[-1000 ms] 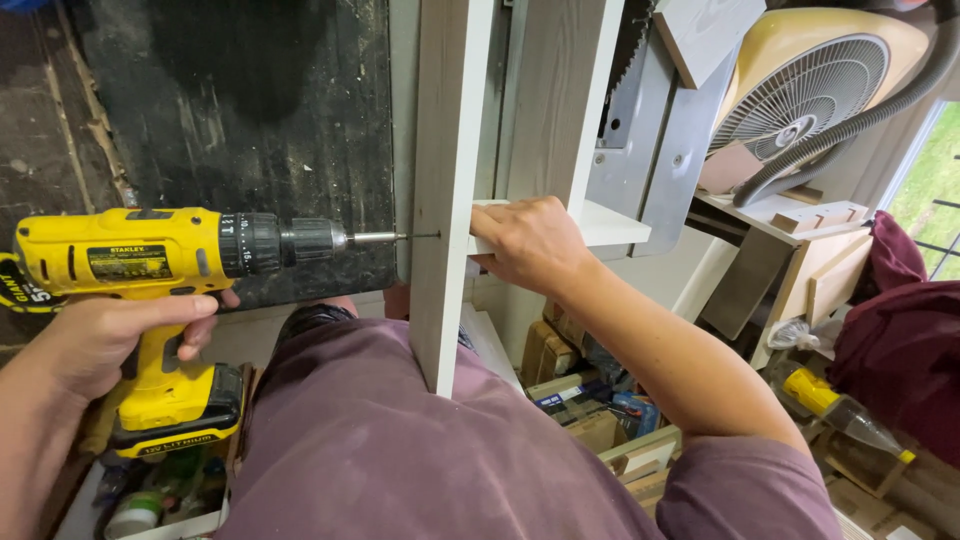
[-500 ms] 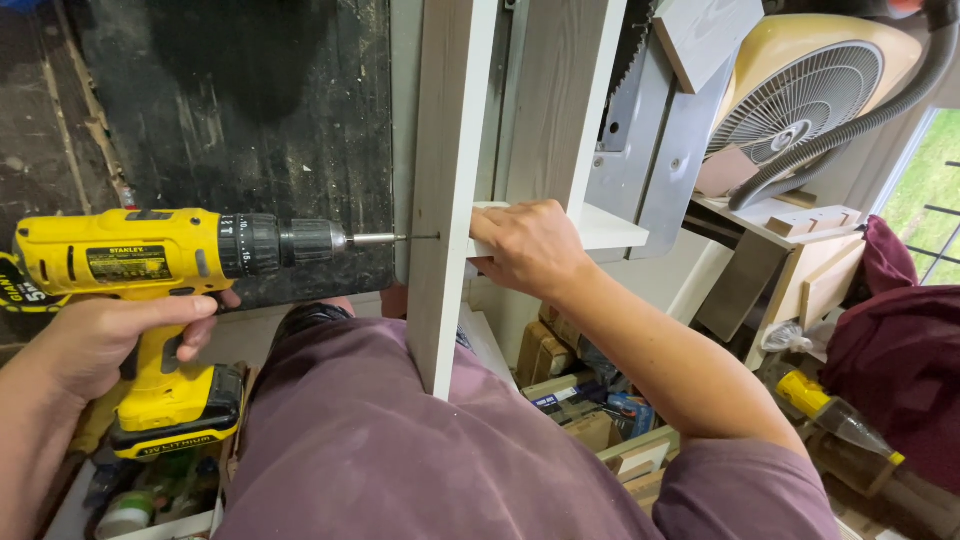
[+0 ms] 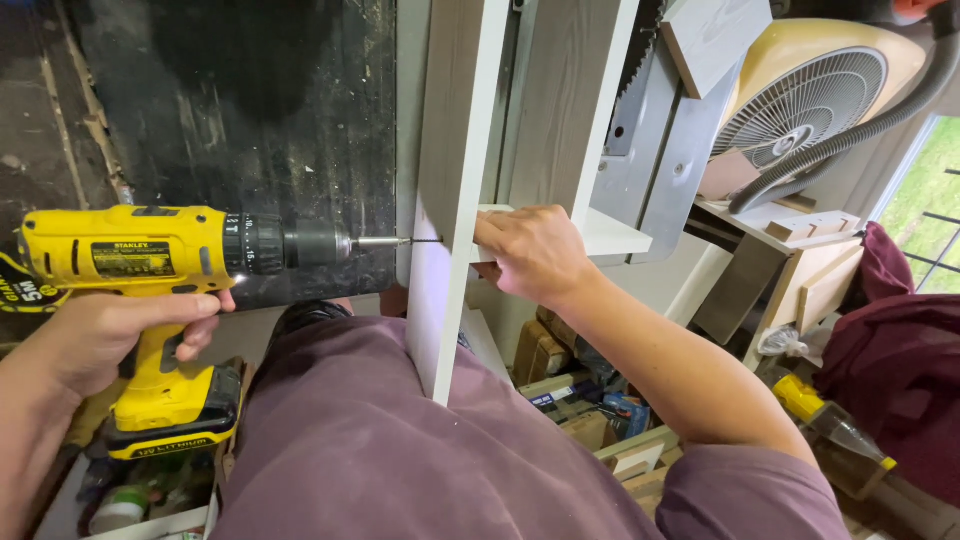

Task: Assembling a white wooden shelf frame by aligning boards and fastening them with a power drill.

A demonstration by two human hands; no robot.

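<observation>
At nine o'clock we see our left hand (image 3: 100,340) wrapped tight around the grip of a yellow drill (image 3: 160,270), one finger up near the trigger. The drill lies with its long axis level, nose pointing toward three o'clock. Its body is yellow with a black collar and chuck, a dark rectangular label on its side, and a black-and-yellow battery block at the foot of the handle carrying a strip of print. The thin bit (image 3: 400,241) runs straight out of the chuck, and its tip meets the edge of a tall white board (image 3: 455,200) near the centre.

That board stands upright, its long axis running from twelve o'clock down to six, its pale face turned toward the drill. Just past it, our right hand (image 3: 530,250) is closed over the end of a short white shelf piece (image 3: 610,235) that butts against the board from the three o'clock side.

At five o'clock, low down, cardboard boxes (image 3: 560,390) lie among clutter, one with a blue label. At one o'clock sits a cream fan (image 3: 800,95) with a grey hose (image 3: 850,130) across it.
</observation>
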